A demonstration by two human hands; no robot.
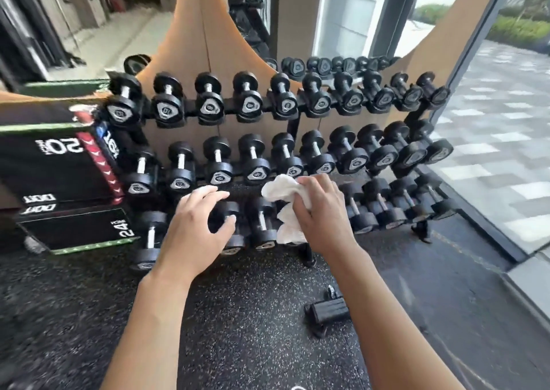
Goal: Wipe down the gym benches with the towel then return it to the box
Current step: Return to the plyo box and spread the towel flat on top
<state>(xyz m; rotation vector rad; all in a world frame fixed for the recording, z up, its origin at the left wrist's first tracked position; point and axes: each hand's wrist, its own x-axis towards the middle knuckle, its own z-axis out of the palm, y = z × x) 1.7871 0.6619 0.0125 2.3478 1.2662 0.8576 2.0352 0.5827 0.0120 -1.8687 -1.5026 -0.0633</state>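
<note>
A: Over the dumbbell rack (pixel 293 127), right hand (pixel 320 211) grips the bunched white towel (pixel 285 208), held in front of the bottom-row dumbbells.
B: Left hand (pixel 196 226)?
A: Fingers spread and relaxed, holding nothing, hovering by a bottom-row dumbbell (pixel 262 226). Plyo boxes (pixel 59 169) stacked to the left.

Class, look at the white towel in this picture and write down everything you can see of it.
The towel is white, soft-looking cloth, bunched and crumpled rather than folded. The right hand grips it, fingers curled round its middle, so one puffy end sticks up to the left and the rest hangs in folds below the hand. It is held in front of the lower rows of the dumbbell rack. The left hand is apart from it.
</note>
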